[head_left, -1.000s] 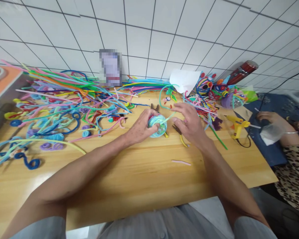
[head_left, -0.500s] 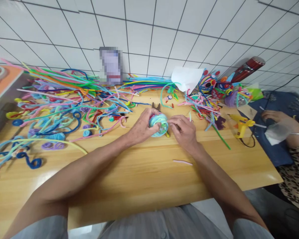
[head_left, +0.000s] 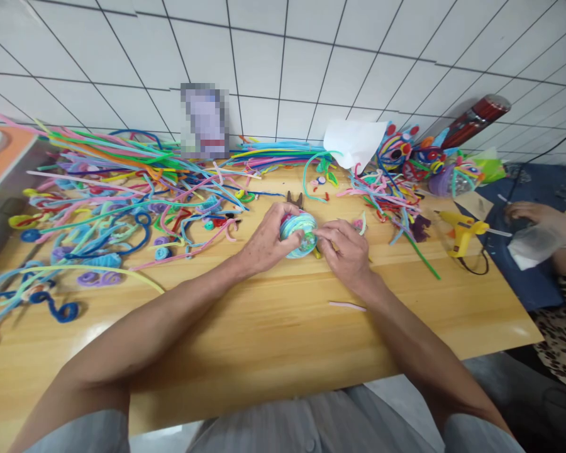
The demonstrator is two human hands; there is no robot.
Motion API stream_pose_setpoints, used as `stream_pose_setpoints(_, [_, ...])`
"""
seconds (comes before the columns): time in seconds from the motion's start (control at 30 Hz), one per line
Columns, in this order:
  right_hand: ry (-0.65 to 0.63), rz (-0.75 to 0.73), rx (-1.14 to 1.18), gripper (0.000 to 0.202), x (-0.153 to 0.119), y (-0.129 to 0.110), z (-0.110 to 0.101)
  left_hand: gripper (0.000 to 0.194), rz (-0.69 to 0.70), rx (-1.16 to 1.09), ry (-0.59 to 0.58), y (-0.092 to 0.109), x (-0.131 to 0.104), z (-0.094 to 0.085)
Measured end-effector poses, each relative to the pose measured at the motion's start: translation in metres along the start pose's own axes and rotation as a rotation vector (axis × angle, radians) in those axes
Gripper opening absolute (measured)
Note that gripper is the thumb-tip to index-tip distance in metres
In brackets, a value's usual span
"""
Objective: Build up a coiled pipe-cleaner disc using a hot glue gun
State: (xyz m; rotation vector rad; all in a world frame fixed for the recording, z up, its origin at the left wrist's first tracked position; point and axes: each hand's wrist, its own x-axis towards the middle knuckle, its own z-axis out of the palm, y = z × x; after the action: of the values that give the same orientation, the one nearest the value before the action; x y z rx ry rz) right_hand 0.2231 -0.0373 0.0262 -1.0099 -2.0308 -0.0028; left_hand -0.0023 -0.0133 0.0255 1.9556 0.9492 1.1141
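1. While I watch remotely, the blue-green wound ball (head_left: pixel 307 224) sits in the left hand's (head_left: pixel 266 242) grip, between both hands.
2. The right hand (head_left: pixel 346 251) works at the ball's right side, fingertips drawn narrow; I cannot tell whether they pinch anything. I judge this calls for steady holding.
3. A dark-tipped tool (head_left: pixel 294 200) lies just behind the ball, the yellow glue gun (head_left: pixel 463 233) well to its right.

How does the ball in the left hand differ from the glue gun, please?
The ball is round and mostly blue-green, while the glue gun is angular and yellow. The ball is gripped in the left hand; the glue gun rests on the table, untouched. The glue gun has a dark cord, whereas the ball shows wound, fuzzy strands.
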Motion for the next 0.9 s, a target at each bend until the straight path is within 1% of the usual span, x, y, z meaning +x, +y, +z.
stream_pose_setpoints(0.17, [0.025,-0.071,-0.053,0.025,-0.002,-0.004,-0.001,0.034,0.005,-0.001,0.010,-0.001,0.000,0.000])
stream_pose_setpoints(0.43, [0.026,-0.152,-0.136,0.025,-0.003,-0.012,-0.003,0.034,0.019,-0.013,0.024,-0.005,-0.001,0.002])
stream_pose_setpoints(0.63, [-0.012,-0.183,-0.178,0.030,-0.004,-0.018,-0.004,0.035,0.017,-0.040,0.008,-0.006,-0.002,0.003])
stream_pose_setpoints(0.77, [-0.023,-0.166,-0.158,0.036,-0.007,-0.016,-0.003,0.035,0.022,-0.041,-0.004,-0.004,-0.002,0.001])
stream_pose_setpoints(0.9, [-0.070,-0.088,-0.071,0.043,-0.011,-0.013,-0.002,0.035,0.018,-0.051,-0.018,-0.001,-0.002,-0.002])
